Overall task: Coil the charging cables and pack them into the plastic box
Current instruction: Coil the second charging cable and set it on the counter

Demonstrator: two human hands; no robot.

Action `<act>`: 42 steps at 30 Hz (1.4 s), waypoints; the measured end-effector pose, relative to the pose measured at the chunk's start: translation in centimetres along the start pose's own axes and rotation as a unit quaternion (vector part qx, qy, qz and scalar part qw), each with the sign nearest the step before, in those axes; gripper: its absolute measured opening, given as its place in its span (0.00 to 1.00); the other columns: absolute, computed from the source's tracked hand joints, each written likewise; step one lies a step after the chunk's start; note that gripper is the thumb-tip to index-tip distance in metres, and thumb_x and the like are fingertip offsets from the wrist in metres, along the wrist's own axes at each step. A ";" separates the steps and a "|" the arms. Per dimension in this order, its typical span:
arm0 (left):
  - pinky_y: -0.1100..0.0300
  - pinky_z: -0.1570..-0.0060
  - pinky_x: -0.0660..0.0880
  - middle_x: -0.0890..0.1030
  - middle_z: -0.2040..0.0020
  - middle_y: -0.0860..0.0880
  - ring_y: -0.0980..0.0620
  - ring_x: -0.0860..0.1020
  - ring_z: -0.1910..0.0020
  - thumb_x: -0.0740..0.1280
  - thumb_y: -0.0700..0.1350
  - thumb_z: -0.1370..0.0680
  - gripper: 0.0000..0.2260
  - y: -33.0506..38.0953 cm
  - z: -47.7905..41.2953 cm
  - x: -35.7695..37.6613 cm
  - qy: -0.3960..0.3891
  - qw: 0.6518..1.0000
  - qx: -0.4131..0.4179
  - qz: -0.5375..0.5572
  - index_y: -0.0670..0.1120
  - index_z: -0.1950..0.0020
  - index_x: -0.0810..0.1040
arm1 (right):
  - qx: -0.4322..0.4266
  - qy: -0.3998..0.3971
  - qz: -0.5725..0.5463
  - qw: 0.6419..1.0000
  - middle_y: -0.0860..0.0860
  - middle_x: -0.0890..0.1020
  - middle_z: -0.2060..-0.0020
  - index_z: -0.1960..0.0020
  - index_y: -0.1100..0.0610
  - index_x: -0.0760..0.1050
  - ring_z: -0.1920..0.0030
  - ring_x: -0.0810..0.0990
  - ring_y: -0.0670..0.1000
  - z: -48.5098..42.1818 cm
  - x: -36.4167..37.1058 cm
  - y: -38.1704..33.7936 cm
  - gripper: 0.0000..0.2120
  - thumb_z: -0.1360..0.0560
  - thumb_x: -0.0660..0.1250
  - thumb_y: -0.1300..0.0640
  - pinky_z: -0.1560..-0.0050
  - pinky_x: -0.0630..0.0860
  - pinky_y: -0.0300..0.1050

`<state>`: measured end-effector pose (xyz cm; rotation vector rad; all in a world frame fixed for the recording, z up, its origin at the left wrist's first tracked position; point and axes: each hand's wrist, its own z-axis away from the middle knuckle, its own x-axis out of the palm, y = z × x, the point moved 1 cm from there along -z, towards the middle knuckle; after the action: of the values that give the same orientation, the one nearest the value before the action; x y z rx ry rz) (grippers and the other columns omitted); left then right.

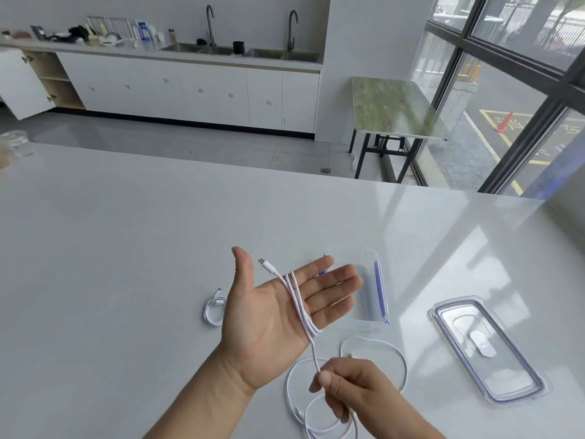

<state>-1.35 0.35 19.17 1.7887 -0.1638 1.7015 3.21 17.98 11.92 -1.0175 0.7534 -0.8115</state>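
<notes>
Though open, plastic box [380,291] — lid [484,350] apart

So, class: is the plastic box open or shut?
Open. The plastic box stands uncovered behind the left hand's fingers, and its lid lies flat on the table, apart, to the right.

Pale grey glossy desk [126,248] carrying everything, reflecting window light. Small coiled white cable [212,313] lying left of centre. Clear plastic box [380,293] sitting open further right, blue strip showing along one wall. Lid [484,350] lying flat, apart to box's right. Loose white cable [288,388] sprawling in loops near front edge. Blurred clear container [19,144] standing at far left.
</notes>
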 end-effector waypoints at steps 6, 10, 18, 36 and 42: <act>0.35 0.28 0.59 0.63 0.28 0.23 0.24 0.61 0.27 0.48 0.81 0.34 0.58 -1.2 0.4 0.0 -0.070 0.975 -0.150 -0.146 0.31 0.25 0.61 | 0.005 0.033 0.159 0.987 0.47 0.83 0.66 0.60 0.51 0.79 0.64 0.78 0.39 -2.6 -4.7 -3.5 0.05 0.27 0.67 0.59 0.58 0.79 0.46; 0.37 0.30 0.63 0.68 0.30 0.25 0.28 0.68 0.29 0.46 0.80 0.35 0.58 -2.2 0.3 -0.7 -0.056 0.935 -0.232 -0.262 0.33 0.26 0.65 | -0.048 0.060 0.137 0.988 0.46 0.78 0.73 0.54 0.59 0.82 0.69 0.73 0.49 -3.9 -6.9 -8.6 0.04 0.27 0.73 0.65 0.65 0.73 0.42; 0.44 0.27 0.67 0.79 0.33 0.38 0.43 0.76 0.32 0.45 0.80 0.36 0.53 -2.9 -0.8 -3.0 0.048 0.901 -0.241 -0.358 0.42 0.27 0.71 | -0.114 0.095 0.480 0.865 0.46 0.86 0.61 0.50 0.46 0.79 0.60 0.81 0.51 -2.0 -3.1 -15.7 0.06 0.25 0.67 0.54 0.59 0.76 0.46; 0.45 0.31 0.69 0.78 0.34 0.37 0.40 0.77 0.34 0.48 0.74 0.26 0.45 -3.6 -2.4 -2.8 0.049 0.987 -0.125 -0.083 0.38 0.29 0.73 | -0.303 0.325 0.551 0.706 0.50 0.76 0.66 0.61 0.56 0.78 0.68 0.69 0.54 1.7 -2.2 -9.2 0.10 0.37 0.76 0.67 0.74 0.71 0.47; 0.42 0.34 0.72 0.74 0.32 0.30 0.33 0.76 0.34 0.56 0.73 0.27 0.47 -2.5 -2.1 -1.9 0.097 0.994 -0.054 0.000 0.34 0.26 0.64 | -0.209 0.312 0.253 0.892 0.42 0.81 0.64 0.53 0.42 0.79 0.73 0.72 0.41 2.3 0.1 -5.0 0.09 0.29 0.73 0.54 0.69 0.71 0.33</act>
<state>-2.18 2.77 16.41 1.5357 -0.1679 1.8199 4.11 17.41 17.34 -0.8638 1.7268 -0.5142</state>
